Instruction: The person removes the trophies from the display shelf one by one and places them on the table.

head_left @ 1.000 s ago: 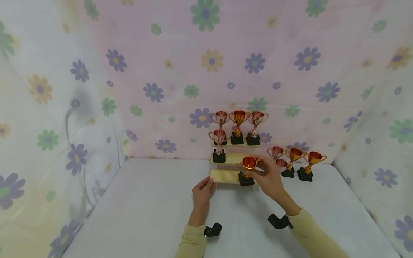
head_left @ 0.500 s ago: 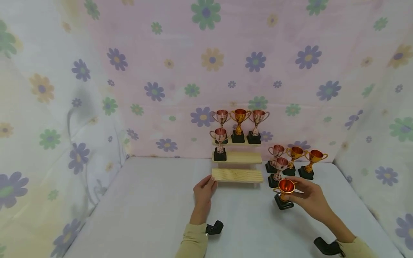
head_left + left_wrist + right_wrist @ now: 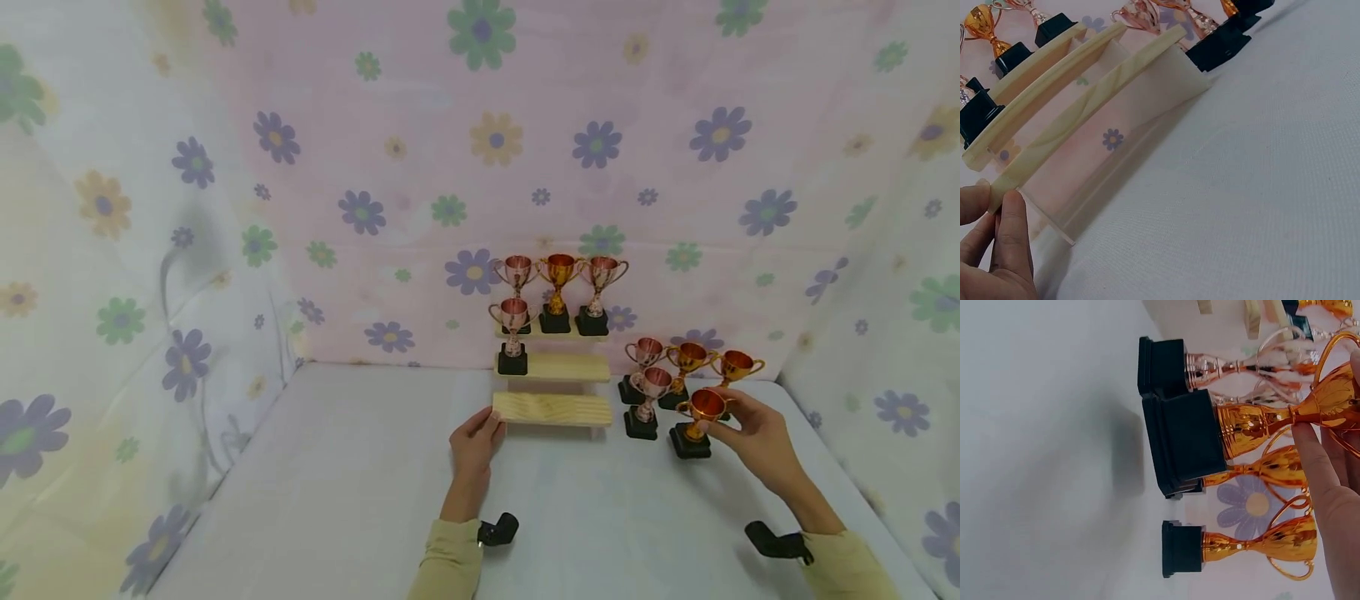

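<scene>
My right hand (image 3: 759, 442) pinches a gold trophy cup (image 3: 699, 423) with a black base. In the right wrist view a strip of the white table shows between that base (image 3: 1186, 440) and its shadow. My left hand (image 3: 474, 450) pinches the left end of the lowest step of a wooden tiered stand (image 3: 551, 409), thumb on top and fingers beneath in the left wrist view. On the top step stand two rose-coloured trophies (image 3: 602, 292) with a gold trophy (image 3: 558, 292) between them. Another rose trophy (image 3: 513, 333) occupies the middle step's left end.
Right of the stand, two rose trophies (image 3: 647, 400) and two gold trophies (image 3: 686, 367) stand on the white table (image 3: 360, 467). The held cup overlaps the rightmost gold one in the head view. Flower-patterned cloth (image 3: 405, 167) walls the back and sides.
My right hand has carried the gold trophy from the lowest step rightward, then slightly up and right beside the group on the table. My left hand keeps its grip on the stand.
</scene>
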The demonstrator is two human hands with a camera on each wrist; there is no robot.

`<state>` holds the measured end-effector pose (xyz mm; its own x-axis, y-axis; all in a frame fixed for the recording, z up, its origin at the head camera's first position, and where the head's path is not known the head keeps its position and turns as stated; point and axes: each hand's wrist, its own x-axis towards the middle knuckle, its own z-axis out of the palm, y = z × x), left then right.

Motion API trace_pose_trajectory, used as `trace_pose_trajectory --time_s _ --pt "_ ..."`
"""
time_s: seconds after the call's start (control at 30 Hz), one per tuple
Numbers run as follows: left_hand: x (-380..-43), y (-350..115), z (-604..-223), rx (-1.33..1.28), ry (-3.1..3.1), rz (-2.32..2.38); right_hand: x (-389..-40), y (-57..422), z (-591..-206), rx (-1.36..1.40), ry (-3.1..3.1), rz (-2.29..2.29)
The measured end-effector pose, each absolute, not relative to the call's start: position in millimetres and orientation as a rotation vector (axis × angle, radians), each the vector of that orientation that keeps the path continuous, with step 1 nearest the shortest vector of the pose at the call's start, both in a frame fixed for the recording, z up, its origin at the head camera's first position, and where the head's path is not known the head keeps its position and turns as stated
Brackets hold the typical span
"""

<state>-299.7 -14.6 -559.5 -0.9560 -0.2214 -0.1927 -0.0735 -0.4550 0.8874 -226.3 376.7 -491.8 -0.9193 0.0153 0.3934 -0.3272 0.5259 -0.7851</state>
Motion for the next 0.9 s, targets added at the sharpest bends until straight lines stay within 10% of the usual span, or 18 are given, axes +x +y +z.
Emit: trace_pose_trajectory --time_s 0.9 --pt "-300.9 -14.8 -560.4 0.447 -1.604 -2.567 -264.6 394.4 -505.5 -0.162 -2.516 1.366"
